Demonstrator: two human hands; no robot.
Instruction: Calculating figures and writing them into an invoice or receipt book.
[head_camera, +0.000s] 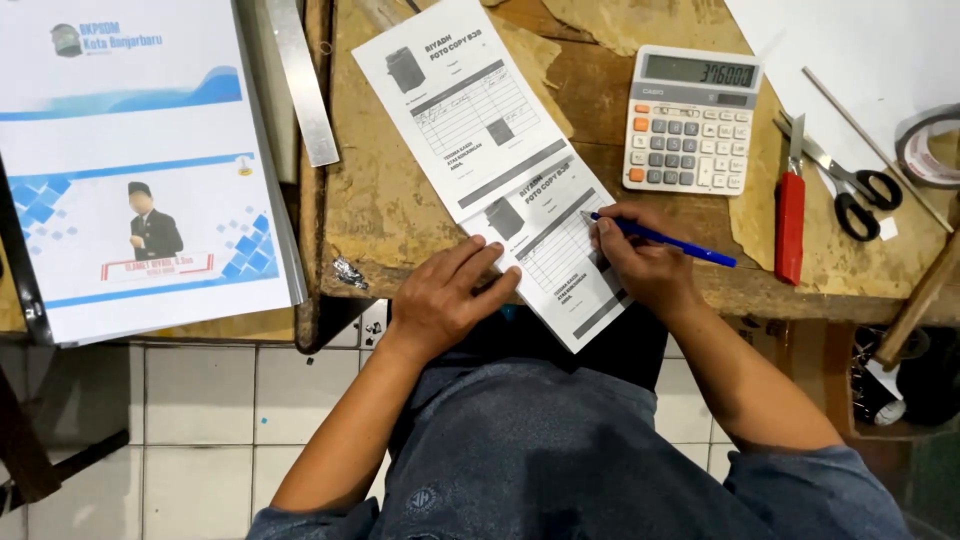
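Nearest to the camera was the person's blue-grey shirt (520, 450), with both forearms reaching forward to the worn wooden table (380, 200). The white receipt form (500, 150) lay on the table edge, its long axis running diagonally from upper left to lower right, the near end hanging over the edge. The left hand (445, 300) lay flat and open on the lower left part of the form, pressing it down. The right hand (645, 260) gripped a blue pen (665, 240), its tip touching the form's table lines. Farther right stood a calculator (692, 120), then a red cutter (790, 215) and scissors (845, 185). Printed sheets (140, 170) lay far left.
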